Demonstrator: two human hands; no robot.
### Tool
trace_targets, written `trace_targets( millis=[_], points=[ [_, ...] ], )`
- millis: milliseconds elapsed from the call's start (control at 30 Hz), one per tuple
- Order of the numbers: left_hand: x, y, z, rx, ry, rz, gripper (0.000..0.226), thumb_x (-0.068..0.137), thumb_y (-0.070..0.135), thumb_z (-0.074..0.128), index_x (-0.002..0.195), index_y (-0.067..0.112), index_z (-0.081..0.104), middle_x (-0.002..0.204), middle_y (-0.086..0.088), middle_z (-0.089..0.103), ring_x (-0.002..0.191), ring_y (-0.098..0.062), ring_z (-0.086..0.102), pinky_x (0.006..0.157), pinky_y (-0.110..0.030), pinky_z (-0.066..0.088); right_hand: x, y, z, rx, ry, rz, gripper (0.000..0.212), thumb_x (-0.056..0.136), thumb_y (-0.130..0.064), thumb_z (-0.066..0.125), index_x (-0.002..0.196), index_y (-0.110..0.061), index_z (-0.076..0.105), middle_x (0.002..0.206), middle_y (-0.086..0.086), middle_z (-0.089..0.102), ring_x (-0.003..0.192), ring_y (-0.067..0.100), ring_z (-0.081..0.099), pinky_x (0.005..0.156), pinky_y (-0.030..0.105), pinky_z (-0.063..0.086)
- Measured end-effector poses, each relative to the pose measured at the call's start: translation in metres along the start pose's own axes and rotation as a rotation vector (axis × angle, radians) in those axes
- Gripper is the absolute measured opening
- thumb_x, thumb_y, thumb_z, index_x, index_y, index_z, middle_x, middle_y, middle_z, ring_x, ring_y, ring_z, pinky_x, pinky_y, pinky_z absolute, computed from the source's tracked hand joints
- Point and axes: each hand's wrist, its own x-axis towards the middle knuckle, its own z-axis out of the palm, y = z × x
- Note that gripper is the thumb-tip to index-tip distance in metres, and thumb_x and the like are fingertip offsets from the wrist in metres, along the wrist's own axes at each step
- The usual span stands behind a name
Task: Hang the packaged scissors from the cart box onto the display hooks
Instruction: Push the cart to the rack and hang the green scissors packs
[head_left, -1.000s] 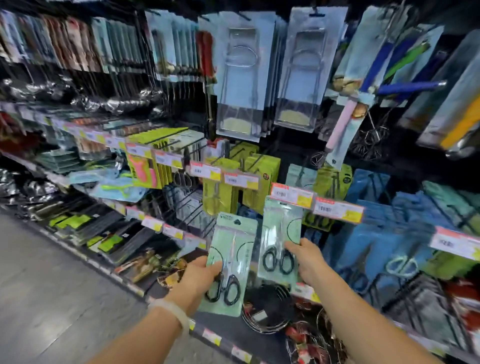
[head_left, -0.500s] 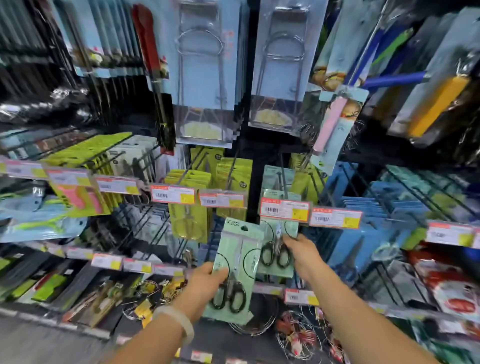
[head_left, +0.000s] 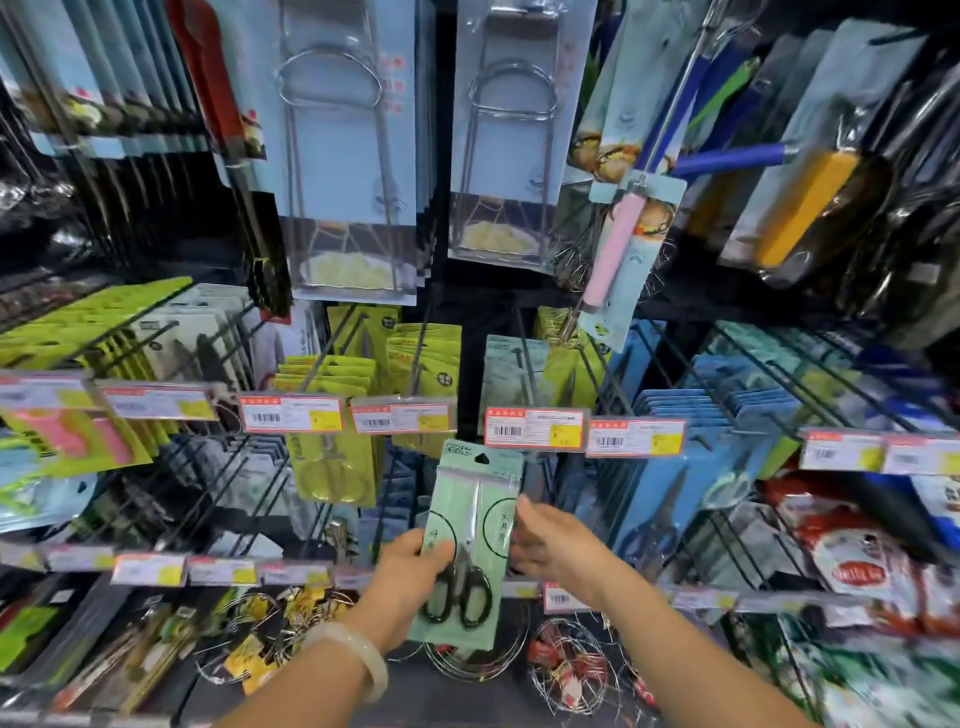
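Note:
My left hand (head_left: 415, 566) holds a pale green pack of black-handled scissors (head_left: 475, 514) upright by its lower left side, in front of the display. The pack's hang hole sits just below and left of a price tag (head_left: 535, 428) at the tip of a display hook (head_left: 523, 364). More pale green packs (head_left: 504, 371) hang further back on that hook. My right hand (head_left: 556, 551) has its fingers apart and empty, with the fingertips at the pack's right edge. The cart box is out of view.
Yellow-green packs (head_left: 332, 467) hang on hooks to the left and blue packs (head_left: 670, 499) to the right. Large blister-packed wire tools (head_left: 353, 156) hang above. Wire rings (head_left: 566, 670) lie on the lower shelf under my hands.
My right hand has let go of the second scissors pack it held at the hook and come back to the pack in my left hand. The left hand raised its pack toward the hook.

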Motion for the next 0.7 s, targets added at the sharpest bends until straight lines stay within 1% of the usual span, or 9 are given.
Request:
trace_targets(
  millis=[67, 133, 167, 233, 333, 400, 533, 600, 700],
  points=[
    [0.001, 0.003, 0.009, 0.010, 0.001, 0.023, 0.007, 0.092, 0.017, 0.059, 0.090, 0.014, 0.064, 0.098, -0.008, 0.070, 0.097, -0.028, 0.064, 0.094, -0.045, 0.050, -0.007, 0.009, 0.006, -0.023, -0.001, -0.062, 0.015, 0.088, -0.027, 0.062, 0.088, -0.014, 0.054, 0.084, -0.002, 0.062, 0.079, 0.014, 0.062, 0.078, 0.029, 0.055],
    [0.000, 0.007, 0.017, 0.049, 0.011, 0.059, 0.006, 0.090, 0.017, 0.061, 0.090, 0.013, 0.065, 0.096, -0.010, 0.071, 0.095, -0.030, 0.066, 0.090, -0.046, 0.052, -0.009, 0.013, 0.008, -0.055, 0.110, -0.152, 0.025, 0.087, -0.016, 0.065, 0.070, -0.013, 0.046, 0.061, -0.002, 0.052, 0.055, 0.009, 0.051, 0.062, 0.029, 0.051],
    [-0.001, 0.010, 0.021, 0.081, 0.016, 0.081, 0.006, 0.089, 0.018, 0.061, 0.092, 0.013, 0.063, 0.096, -0.010, 0.070, 0.093, -0.029, 0.066, 0.087, -0.044, 0.053, -0.010, 0.012, 0.007, -0.092, 0.155, -0.185, 0.027, 0.087, -0.014, 0.065, 0.068, -0.013, 0.045, 0.057, -0.002, 0.048, 0.051, 0.009, 0.046, 0.056, 0.029, 0.046],
    [-0.001, 0.018, 0.027, 0.140, 0.013, 0.146, 0.009, 0.089, 0.018, 0.061, 0.096, 0.014, 0.057, 0.091, -0.004, 0.067, 0.085, -0.022, 0.065, 0.079, -0.037, 0.053, -0.013, 0.008, 0.001, -0.141, 0.204, -0.245, 0.022, 0.087, -0.015, 0.063, 0.071, -0.013, 0.049, 0.060, 0.002, 0.049, 0.054, 0.014, 0.044, 0.053, 0.028, 0.039],
    [-0.002, 0.035, 0.035, 0.173, 0.018, 0.254, 0.009, 0.089, 0.018, 0.063, 0.087, 0.017, 0.054, 0.082, -0.001, 0.065, 0.074, -0.015, 0.061, 0.066, -0.026, 0.049, -0.016, -0.003, -0.008, -0.137, 0.233, -0.322, 0.015, 0.089, -0.014, 0.061, 0.076, -0.014, 0.054, 0.068, 0.011, 0.052, 0.066, 0.020, 0.048, 0.064, 0.036, 0.042],
    [0.003, 0.046, 0.040, 0.161, 0.024, 0.293, 0.012, 0.088, 0.018, 0.063, 0.081, 0.017, 0.054, 0.082, -0.006, 0.066, 0.076, -0.020, 0.062, 0.071, -0.032, 0.051, -0.016, -0.014, -0.012, -0.106, 0.269, -0.364, 0.010, 0.090, -0.012, 0.059, 0.081, -0.015, 0.056, 0.075, 0.011, 0.058, 0.072, 0.021, 0.053, 0.068, 0.036, 0.047],
    [0.014, 0.050, 0.045, 0.128, 0.048, 0.292, 0.011, 0.086, 0.019, 0.066, 0.078, 0.020, 0.059, 0.090, -0.011, 0.070, 0.087, -0.027, 0.066, 0.083, -0.043, 0.053, -0.008, -0.025, -0.013, -0.099, 0.316, -0.381, 0.004, 0.092, -0.011, 0.056, 0.090, -0.015, 0.057, 0.080, 0.005, 0.060, 0.070, 0.014, 0.053, 0.063, 0.022, 0.044],
    [0.016, 0.043, 0.046, 0.147, 0.042, 0.288, 0.010, 0.086, 0.019, 0.066, 0.079, 0.015, 0.061, 0.091, -0.014, 0.070, 0.089, -0.030, 0.066, 0.083, -0.043, 0.052, -0.004, -0.021, -0.010, -0.145, 0.322, -0.363, 0.003, 0.092, -0.011, 0.055, 0.095, -0.011, 0.056, 0.080, 0.002, 0.060, 0.072, 0.014, 0.055, 0.065, 0.020, 0.045],
    [0.022, 0.035, 0.046, 0.154, 0.063, 0.298, 0.017, 0.086, 0.018, 0.066, 0.083, 0.002, 0.065, 0.092, -0.021, 0.068, 0.090, -0.036, 0.064, 0.082, -0.047, 0.051, 0.000, -0.013, -0.006, -0.117, 0.356, -0.347, 0.006, 0.093, -0.010, 0.054, 0.098, -0.007, 0.056, 0.076, -0.001, 0.059, 0.067, 0.008, 0.055, 0.059, 0.009, 0.045]
  ],
)
